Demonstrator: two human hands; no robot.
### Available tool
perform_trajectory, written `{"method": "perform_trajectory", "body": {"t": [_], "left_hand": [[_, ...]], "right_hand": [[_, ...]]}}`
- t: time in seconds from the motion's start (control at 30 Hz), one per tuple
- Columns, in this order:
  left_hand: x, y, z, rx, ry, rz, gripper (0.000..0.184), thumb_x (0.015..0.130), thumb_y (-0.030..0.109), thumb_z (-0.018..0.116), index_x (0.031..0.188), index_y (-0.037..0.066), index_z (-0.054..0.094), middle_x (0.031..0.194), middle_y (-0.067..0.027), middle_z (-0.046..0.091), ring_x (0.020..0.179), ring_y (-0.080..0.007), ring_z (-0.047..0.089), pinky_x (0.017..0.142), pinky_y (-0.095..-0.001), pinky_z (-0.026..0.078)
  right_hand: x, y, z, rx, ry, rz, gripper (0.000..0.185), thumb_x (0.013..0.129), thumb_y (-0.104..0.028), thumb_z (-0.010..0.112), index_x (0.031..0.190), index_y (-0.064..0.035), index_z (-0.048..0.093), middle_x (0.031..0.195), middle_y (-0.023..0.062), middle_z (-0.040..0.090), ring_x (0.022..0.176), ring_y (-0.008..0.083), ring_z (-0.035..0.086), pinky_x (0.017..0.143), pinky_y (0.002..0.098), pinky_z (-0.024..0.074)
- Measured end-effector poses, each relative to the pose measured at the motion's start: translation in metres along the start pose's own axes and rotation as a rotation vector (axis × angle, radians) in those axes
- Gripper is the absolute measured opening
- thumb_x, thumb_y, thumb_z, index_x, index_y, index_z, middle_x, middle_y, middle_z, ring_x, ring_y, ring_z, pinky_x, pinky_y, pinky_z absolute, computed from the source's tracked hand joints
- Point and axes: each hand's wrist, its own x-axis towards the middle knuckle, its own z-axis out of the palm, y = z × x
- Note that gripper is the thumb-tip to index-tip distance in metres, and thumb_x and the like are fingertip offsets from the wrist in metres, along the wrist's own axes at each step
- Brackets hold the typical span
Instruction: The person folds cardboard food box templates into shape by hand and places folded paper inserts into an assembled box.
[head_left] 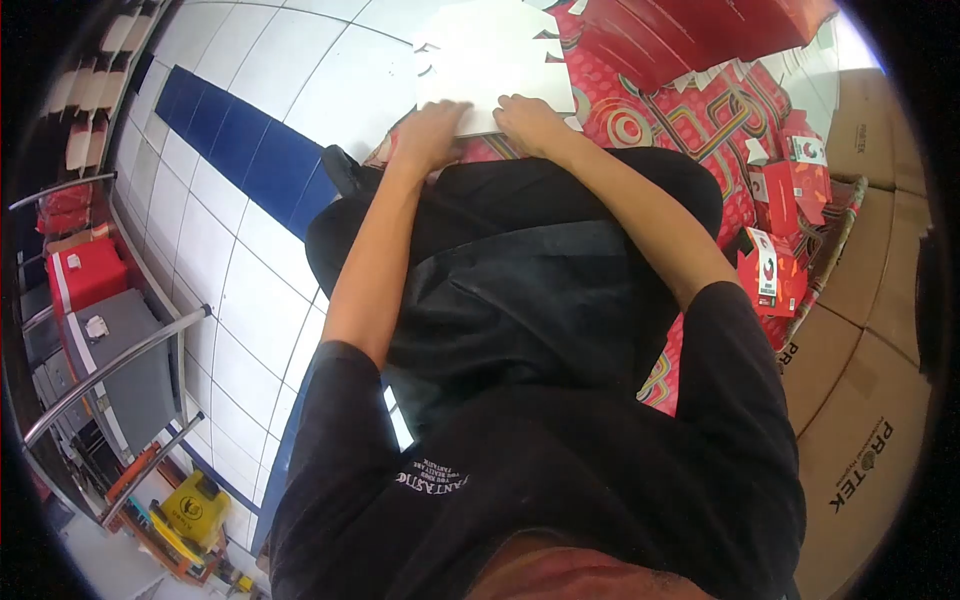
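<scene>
A white die-cut cardboard sheet (490, 62) with slots along its sides lies flat on the patterned red cloth in front of my crossed legs. My left hand (432, 135) is at its near left corner, slightly blurred, with the fingers curled over the edge. At the near edge, right of the middle, my right hand (530, 124) has its fingers bent and pressed on the cardboard. The undersides of both hands are hidden.
Large red printed cardboard (700, 38) lies at the upper right. Several red folded cartons (770, 272) sit on the red cloth (625, 125) at right, beside brown boxes (850, 440). Metal-framed racking (120, 360) stands left on white tiles, near a yellow container (195, 510).
</scene>
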Motion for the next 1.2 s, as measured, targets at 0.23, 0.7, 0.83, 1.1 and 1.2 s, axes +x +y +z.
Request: {"method": "perform_trajectory", "body": {"t": [0.23,0.7,0.83,1.1,1.2], "left_hand": [[0.043,-0.015,0.003,0.097,-0.455,-0.041,0.022,0.097,0.021,0.069,0.114,0.017,0.084,0.11,-0.0174,0.08,0.105,-0.0387,0.078,0.091,-0.0509,0.064],[0.115,-0.059,-0.001,-0.402,-0.967,-0.218,0.024,0.101,0.018,0.066,0.106,0.002,0.082,0.087,-0.0115,0.08,0.069,-0.0187,0.073,0.055,-0.0366,0.057],[0.084,-0.053,-0.009,-0.253,-0.78,-0.07,0.028,0.099,0.023,0.068,0.11,0.002,0.083,0.089,-0.0165,0.08,0.081,-0.0247,0.078,0.07,-0.042,0.06],[0.016,0.016,-0.048,-0.149,-0.651,0.137,0.045,0.081,0.03,0.088,0.113,0.0,0.079,0.106,-0.024,0.08,0.101,-0.0416,0.077,0.091,-0.0474,0.06],[0.009,0.033,-0.049,-0.122,-0.645,0.085,0.056,0.075,0.022,0.086,0.128,0.006,0.074,0.11,-0.0243,0.079,0.108,-0.0394,0.076,0.096,-0.0482,0.06]], "right_hand": [[0.042,0.032,-0.031,0.196,-0.276,0.097,0.018,0.085,-0.005,0.069,0.099,0.0024,0.078,0.099,0.0269,0.079,0.093,0.0417,0.078,0.085,0.0495,0.0629],[0.106,0.098,-0.01,0.577,-0.705,0.081,0.042,0.079,-0.023,0.089,0.112,0.0015,0.081,0.091,0.0173,0.081,0.081,0.0274,0.076,0.076,0.0403,0.0588],[0.04,0.033,-0.011,0.179,-0.109,0.185,0.036,0.081,-0.021,0.085,0.111,-0.004,0.077,0.11,0.0213,0.079,0.106,0.0372,0.077,0.089,0.048,0.0629],[-0.001,-0.024,-0.084,0.113,-0.296,0.067,0.042,0.067,-0.022,0.098,0.101,-0.0051,0.08,0.099,0.0206,0.081,0.098,0.04,0.079,0.086,0.0504,0.0631],[0.005,-0.013,-0.087,0.168,-0.44,-0.02,0.047,0.065,-0.023,0.098,0.104,-0.0038,0.08,0.099,0.0217,0.081,0.096,0.039,0.079,0.084,0.0495,0.0632]]}}
